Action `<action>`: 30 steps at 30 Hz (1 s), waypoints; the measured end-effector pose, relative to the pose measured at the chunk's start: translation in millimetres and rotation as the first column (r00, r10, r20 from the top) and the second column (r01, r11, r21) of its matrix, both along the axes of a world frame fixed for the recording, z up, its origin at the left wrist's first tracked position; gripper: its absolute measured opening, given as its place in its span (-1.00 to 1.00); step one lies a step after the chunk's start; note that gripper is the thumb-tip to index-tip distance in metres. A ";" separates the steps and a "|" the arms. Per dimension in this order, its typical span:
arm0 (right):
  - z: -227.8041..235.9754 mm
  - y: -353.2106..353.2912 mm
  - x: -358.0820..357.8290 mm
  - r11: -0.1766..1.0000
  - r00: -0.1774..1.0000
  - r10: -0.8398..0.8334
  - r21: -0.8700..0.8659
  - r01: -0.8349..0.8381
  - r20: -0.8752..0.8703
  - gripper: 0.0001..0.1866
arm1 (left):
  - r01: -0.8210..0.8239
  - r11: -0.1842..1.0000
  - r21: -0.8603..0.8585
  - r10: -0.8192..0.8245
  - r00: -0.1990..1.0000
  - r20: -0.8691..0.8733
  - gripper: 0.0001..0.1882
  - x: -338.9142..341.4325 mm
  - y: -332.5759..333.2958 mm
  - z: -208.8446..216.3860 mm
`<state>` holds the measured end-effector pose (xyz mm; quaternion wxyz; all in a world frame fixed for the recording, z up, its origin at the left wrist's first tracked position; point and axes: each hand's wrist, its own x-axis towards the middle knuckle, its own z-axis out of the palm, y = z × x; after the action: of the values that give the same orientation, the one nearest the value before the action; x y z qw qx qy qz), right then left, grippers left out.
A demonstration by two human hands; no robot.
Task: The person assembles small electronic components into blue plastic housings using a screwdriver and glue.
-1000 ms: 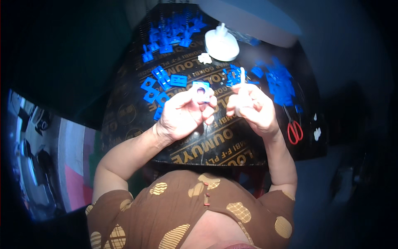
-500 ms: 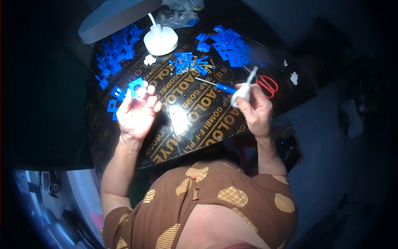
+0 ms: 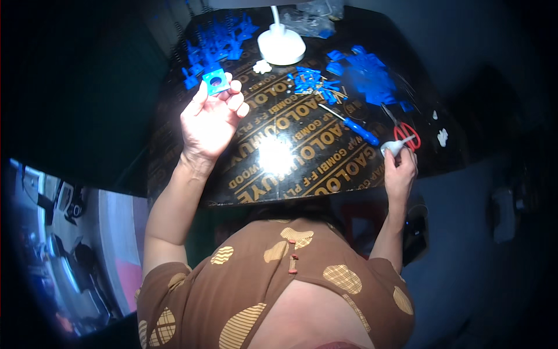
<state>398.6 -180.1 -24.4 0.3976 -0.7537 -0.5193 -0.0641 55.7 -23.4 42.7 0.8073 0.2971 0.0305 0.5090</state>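
Note:
My left hand (image 3: 209, 125), raised over the left part of the table, pinches a blue square plastic piece (image 3: 223, 89) with a round hole between thumb and fingers. The hole faces up toward me. On the right, by the table's near edge, my right hand (image 3: 402, 173) grips a small white squeeze bottle (image 3: 390, 148) with a narrow nozzle, tilted to the right. Its nozzle overlaps the red handles of a pair of scissors (image 3: 400, 132); whether they touch I cannot tell. A screwdriver (image 3: 361, 132) with a blue handle lies left of the bottle.
Blue parts with dark springs (image 3: 218, 43) stand at the far left. Small blue pieces and brass-coloured pins (image 3: 314, 82) lie mid-table, with a heap of blue plates (image 3: 366, 72) to their right. A white lamp base (image 3: 281, 46) and clear plastic bags (image 3: 308, 20) are at the back.
The view has shifted. My right hand has moved right with the bottle, whose nozzle now leans lower. My left hand has turned the blue piece; blue shapes beside that hand no longer show.

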 end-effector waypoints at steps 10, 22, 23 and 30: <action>-7.4 2.3 -1.6 0.999 0.995 -0.034 0.023 0.032 0.096 -0.75 | -0.134 0.991 0.021 0.134 0.991 -0.019 -0.56 -55.2 -6.8 -5.9; 0.1 -8.2 -16.6 0.950 0.956 -0.226 0.260 0.175 0.184 -0.55 | -0.195 0.981 0.015 0.195 0.981 0.015 -0.55 -82.0 -24.5 -21.2; 10.1 -13.4 -20.6 0.930 0.956 -0.188 0.354 0.100 0.224 -0.55 | -0.194 0.981 0.011 0.193 0.981 0.027 -0.55 -82.8 -26.3 -21.8; 56.9 19.5 -126.1 0.788 0.800 0.597 0.230 -0.572 -0.057 -0.78 | -0.189 0.980 -0.058 0.193 0.978 0.074 -0.55 -77.8 -36.7 -33.6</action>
<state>272.5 -160.6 32.5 0.5040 -0.5140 -0.6917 0.0580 -22.1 -60.1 9.1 0.7625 0.2517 0.0397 0.5946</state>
